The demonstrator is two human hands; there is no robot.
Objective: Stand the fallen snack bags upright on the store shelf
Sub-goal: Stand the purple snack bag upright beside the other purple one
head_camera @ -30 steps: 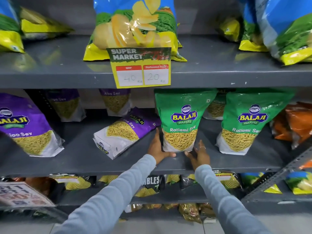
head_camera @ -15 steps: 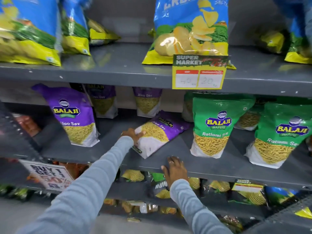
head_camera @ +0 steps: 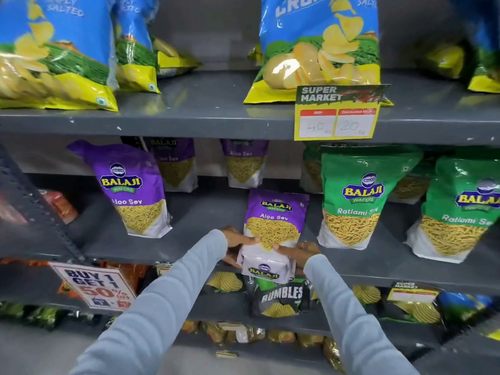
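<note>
A purple Aloo Sev bag (head_camera: 274,223) lies tilted back on the middle grey shelf (head_camera: 167,247), its white base hanging over the front edge. My left hand (head_camera: 236,239) grips its lower left side and my right hand (head_camera: 300,251) grips its lower right side. Another purple Aloo Sev bag (head_camera: 132,190) stands upright to the left. Two more purple bags (head_camera: 177,163) stand at the back. A green Ratlami Sev bag (head_camera: 354,198) stands upright just right of the held bag, and a second green bag (head_camera: 460,212) stands farther right.
Blue and yellow chip bags (head_camera: 319,47) fill the top shelf, with a yellow price tag (head_camera: 336,115) on its edge. Black Rumbles bags (head_camera: 278,296) sit on the shelf below. A "Buy 1 Get 1" sign (head_camera: 94,285) hangs at lower left. Orange bags (head_camera: 61,204) sit far left.
My view shifted left. Both hands left the green Ratlami Sev bag, reached to the fallen purple Aloo Sev bag, and turned it so its front faces me, base pulled to the shelf edge.
</note>
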